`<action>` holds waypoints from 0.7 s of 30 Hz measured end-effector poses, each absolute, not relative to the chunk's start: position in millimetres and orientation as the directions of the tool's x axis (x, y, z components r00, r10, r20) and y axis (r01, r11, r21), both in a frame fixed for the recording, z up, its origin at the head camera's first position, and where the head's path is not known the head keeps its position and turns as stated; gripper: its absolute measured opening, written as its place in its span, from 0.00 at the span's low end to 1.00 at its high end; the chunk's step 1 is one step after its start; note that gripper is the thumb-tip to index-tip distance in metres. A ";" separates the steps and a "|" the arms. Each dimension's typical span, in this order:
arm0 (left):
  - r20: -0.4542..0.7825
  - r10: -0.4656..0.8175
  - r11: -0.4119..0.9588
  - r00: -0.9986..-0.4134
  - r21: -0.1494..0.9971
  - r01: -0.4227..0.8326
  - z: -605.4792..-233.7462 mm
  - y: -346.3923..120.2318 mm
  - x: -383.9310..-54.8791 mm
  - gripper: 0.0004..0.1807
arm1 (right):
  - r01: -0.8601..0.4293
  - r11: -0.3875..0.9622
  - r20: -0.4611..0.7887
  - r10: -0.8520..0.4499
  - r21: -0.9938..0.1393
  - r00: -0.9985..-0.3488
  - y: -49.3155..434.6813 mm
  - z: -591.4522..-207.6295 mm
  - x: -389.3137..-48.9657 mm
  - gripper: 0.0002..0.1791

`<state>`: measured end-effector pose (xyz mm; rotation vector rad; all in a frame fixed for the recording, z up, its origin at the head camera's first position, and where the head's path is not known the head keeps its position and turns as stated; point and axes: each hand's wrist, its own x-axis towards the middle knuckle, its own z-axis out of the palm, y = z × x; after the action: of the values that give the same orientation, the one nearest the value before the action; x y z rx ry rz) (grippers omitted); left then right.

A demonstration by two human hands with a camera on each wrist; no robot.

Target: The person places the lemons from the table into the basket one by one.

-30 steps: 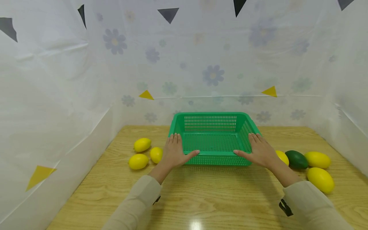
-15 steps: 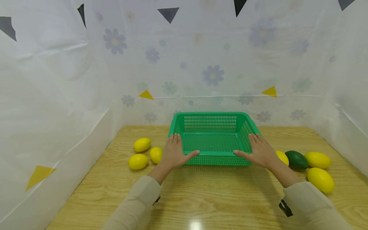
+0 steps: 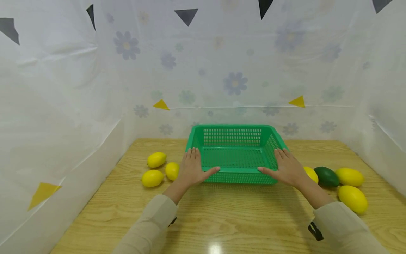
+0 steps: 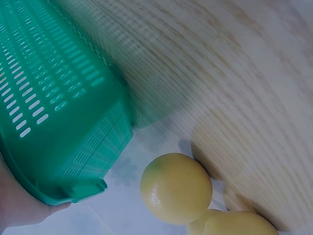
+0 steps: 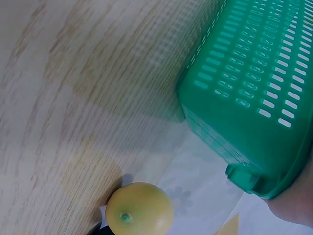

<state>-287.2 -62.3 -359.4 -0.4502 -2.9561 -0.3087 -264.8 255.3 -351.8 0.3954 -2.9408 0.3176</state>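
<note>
A green slotted plastic basket (image 3: 234,170) sits on the wooden table with nothing in it. My left hand (image 3: 191,170) rests over its near left corner, straight fingers along the side rim and thumb on the front rim. Mirroring it, my right hand (image 3: 288,170) lies over the near right corner, thumb pointing inward. In the left wrist view, part of the left hand (image 4: 22,205) shows against the basket's rim (image 4: 36,193). The right wrist view has the right hand (image 5: 296,199) at the opposite corner. Their palms' undersides are mostly hidden.
Three lemons (image 3: 152,178) lie left of the basket. On the right are a dark green fruit (image 3: 326,176) and three yellow ones, including a large yellow fruit (image 3: 353,199) nearest the front. White flower-printed sheeting (image 3: 234,53) encloses the table's back and sides.
</note>
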 end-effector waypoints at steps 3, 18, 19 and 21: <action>0.169 0.282 0.932 -0.944 0.184 0.312 -360.1 -63.2 -286.5 0.58 | -0.277 0.942 0.183 -0.243 -0.188 -0.953 255.3 -352.4 -263.8 0.55; 0.162 0.276 0.934 -0.947 0.187 0.305 -360.0 -62.4 -282.6 0.58 | -0.284 0.940 0.196 -0.248 -0.187 -0.949 255.8 -353.8 -261.1 0.55; 0.162 0.277 0.934 -0.947 0.188 0.305 -359.8 -62.4 -282.4 0.58 | -0.283 0.941 0.195 -0.247 -0.187 -0.949 255.8 -353.7 -260.9 0.55; 0.163 0.278 0.933 -0.947 0.188 0.307 -359.7 -62.4 -282.1 0.58 | -0.282 0.941 0.193 -0.246 -0.186 -0.950 255.7 -353.2 -260.4 0.56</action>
<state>-282.1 -62.4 -359.7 -0.4492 -2.9561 -0.3193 -260.4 255.7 -353.2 0.4016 -2.9294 0.3172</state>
